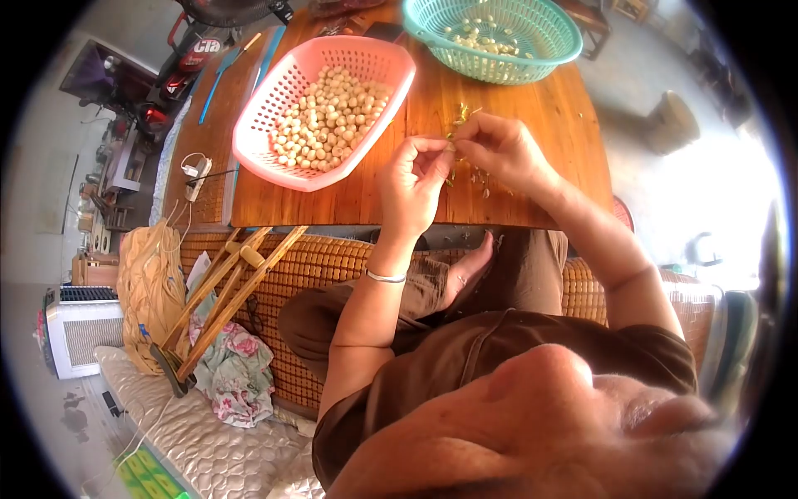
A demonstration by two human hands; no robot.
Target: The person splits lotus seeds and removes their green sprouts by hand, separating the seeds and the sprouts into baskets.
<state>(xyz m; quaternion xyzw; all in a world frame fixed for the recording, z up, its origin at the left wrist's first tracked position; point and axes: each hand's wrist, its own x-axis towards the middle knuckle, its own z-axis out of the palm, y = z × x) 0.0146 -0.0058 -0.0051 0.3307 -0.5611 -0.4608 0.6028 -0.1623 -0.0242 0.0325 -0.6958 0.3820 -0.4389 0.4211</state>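
Observation:
My left hand [418, 179] and my right hand [503, 150] meet above the wooden table, thumbs and fingers pinched together. Between the touching fingertips is a small seed [450, 148], mostly hidden. Yellow-green scraps [462, 113] lie on the tabletop just beyond my fingers, with a few small bits below them. To the left stands a pink basket [257, 125] holding many round cream seeds [328, 116] that look like lotus seeds. Farther back is a teal basket [540, 66] with smaller pale pieces [486, 41] in its bottom.
The wooden table [573, 141] ends just in front of my lap. A blue-handled brush-like tool [220, 79] and a white plug adapter [196, 175] lie left of the pink basket. Wooden crutches [237, 291] lean on the woven-mat seat [283, 349], beside a floral cloth [237, 374].

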